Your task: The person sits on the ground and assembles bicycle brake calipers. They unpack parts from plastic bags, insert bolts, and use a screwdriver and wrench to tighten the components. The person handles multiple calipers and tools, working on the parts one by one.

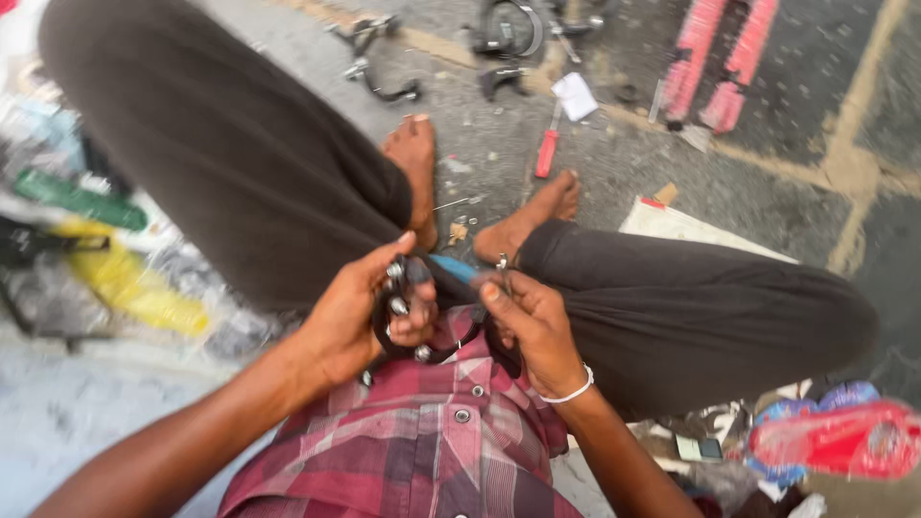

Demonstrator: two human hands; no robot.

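My left hand (357,315) grips a black curved metal bracket (396,326) with silver bolts, held just above my lap. My right hand (531,324) holds the bracket's other side together with a tool that has a blue handle (455,270), its tip pointing toward the bolts. Both hands sit close together over my red checked shirt (432,441). A white band circles my right wrist. My crossed legs in dark trousers and my bare feet (523,223) lie beyond the hands.
A red-handled screwdriver (546,151) and a white scrap lie on the concrete ahead. Black metal parts (379,62) and a round black piece sit farther off. Red plastic items (718,59) at top right, yellow and green objects (125,278) at left, a red wrapper (835,441) at right.
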